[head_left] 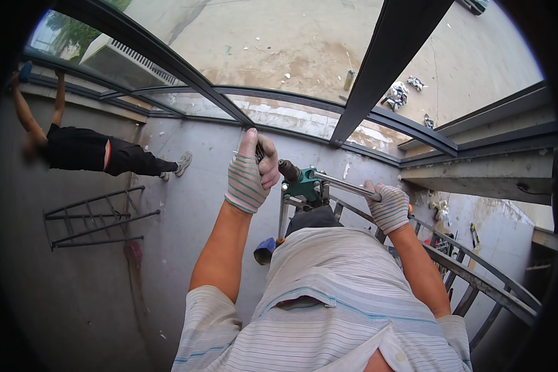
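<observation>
Head view: left hand (pixel 252 175) grips green drill (pixel 304 185); right hand (pixel 389 208) grips its side bar (pixel 347 186).

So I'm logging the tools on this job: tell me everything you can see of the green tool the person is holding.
The green tool looks like a power drill: a teal-green body with a dark round end toward the left hand and a silvery metal bar sticking out sideways. The right hand, gloved, grips that bar; the gloved left hand closes on something at the dark end, hidden by its fingers. The tool sits above a metal frame, in front of the person's chest.
</observation>
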Tool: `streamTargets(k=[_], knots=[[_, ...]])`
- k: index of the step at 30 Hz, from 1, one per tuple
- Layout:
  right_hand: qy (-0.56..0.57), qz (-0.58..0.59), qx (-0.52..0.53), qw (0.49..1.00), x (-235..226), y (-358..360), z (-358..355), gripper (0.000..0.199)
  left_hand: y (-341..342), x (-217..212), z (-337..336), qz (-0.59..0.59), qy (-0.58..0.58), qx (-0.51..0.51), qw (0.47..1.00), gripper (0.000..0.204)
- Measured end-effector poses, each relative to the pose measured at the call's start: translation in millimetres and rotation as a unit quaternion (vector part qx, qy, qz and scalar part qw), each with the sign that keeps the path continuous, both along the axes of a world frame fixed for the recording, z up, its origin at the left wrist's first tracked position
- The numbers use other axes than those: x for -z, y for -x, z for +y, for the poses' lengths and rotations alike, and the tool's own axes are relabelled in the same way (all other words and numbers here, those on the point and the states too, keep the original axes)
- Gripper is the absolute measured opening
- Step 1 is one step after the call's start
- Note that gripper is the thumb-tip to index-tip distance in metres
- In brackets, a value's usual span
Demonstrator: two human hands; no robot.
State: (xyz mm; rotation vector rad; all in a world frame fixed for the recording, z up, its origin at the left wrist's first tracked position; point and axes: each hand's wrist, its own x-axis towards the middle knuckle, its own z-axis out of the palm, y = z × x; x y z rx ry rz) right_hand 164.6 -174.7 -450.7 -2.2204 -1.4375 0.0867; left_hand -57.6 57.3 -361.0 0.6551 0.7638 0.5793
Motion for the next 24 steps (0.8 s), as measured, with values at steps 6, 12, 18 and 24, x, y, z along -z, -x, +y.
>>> streamTargets(k=[6, 12, 18, 24], knots=[[0.012, -0.009, 0.000, 1.000, -1.5, -0.3, -0.1, 0.039, -7.0, 12.5, 4.3, 0.118, -0.201, 0.030, 0.972, 0.046], [0.042, 0.004, 0.014, 0.999, -2.7, -0.7, 1.5, 0.040, -8.5, -3.9, 20.6, 0.426, -0.639, 0.107, 0.631, 0.040], [0.049, -0.005, 0.020, 0.999, -1.2, -1.3, 2.7, 0.040, -13.0, -44.1, 30.0, 0.445, -0.764, 0.165, 0.437, 0.031], [0.047, -0.016, 0.021, 0.999, -4.2, -0.8, 3.9, 0.039, -12.3, -55.3, 31.5, 0.434, -0.790, 0.206, 0.380, 0.024]])
